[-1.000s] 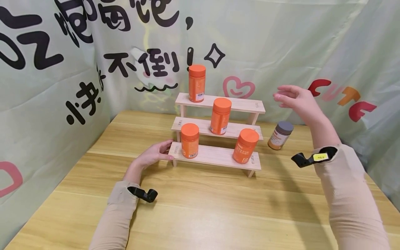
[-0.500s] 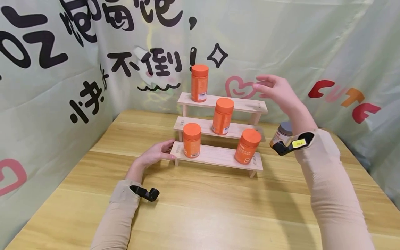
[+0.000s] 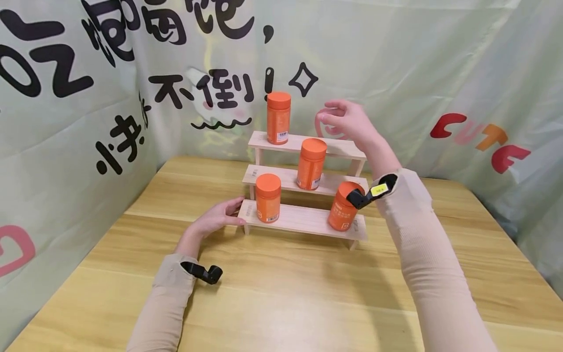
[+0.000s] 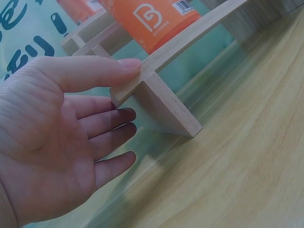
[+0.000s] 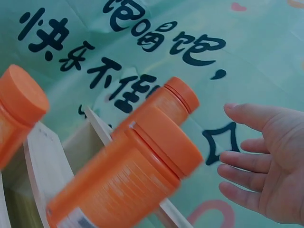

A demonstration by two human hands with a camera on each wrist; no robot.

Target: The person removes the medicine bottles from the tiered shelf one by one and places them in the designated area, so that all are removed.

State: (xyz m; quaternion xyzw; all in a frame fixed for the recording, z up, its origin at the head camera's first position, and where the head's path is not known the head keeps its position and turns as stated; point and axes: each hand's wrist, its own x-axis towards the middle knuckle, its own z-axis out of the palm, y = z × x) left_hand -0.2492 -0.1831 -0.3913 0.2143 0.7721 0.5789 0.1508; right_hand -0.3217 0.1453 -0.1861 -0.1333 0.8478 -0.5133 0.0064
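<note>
Your left hand (image 3: 216, 219) rests on the wooden table (image 3: 281, 288) at the near left corner of the three-step wooden rack (image 3: 306, 222); the left wrist view shows the thumb (image 4: 95, 73) pressed flat against the end of the lowest step while the other fingers lie relaxed and nearly straight beside the rack's leg, gripping nothing. Your right hand (image 3: 345, 121) is raised over the right part of the top step, fingers loosely spread and empty — in the right wrist view they reach toward the orange bottles without touching any. The top bottle (image 3: 278, 118) stands upright at the left end of the top step, well to the left of that hand. The middle bottle (image 3: 311, 164) stands upright on the middle step, nearer to you and below the hand. On the lowest step, the left bottle (image 3: 268, 198) stands just right of your left hand, and the right bottle (image 3: 344, 207) leans a little — your right forearm partly covers it. Green printed cloth (image 3: 110, 73) hangs behind and to the sides.
</note>
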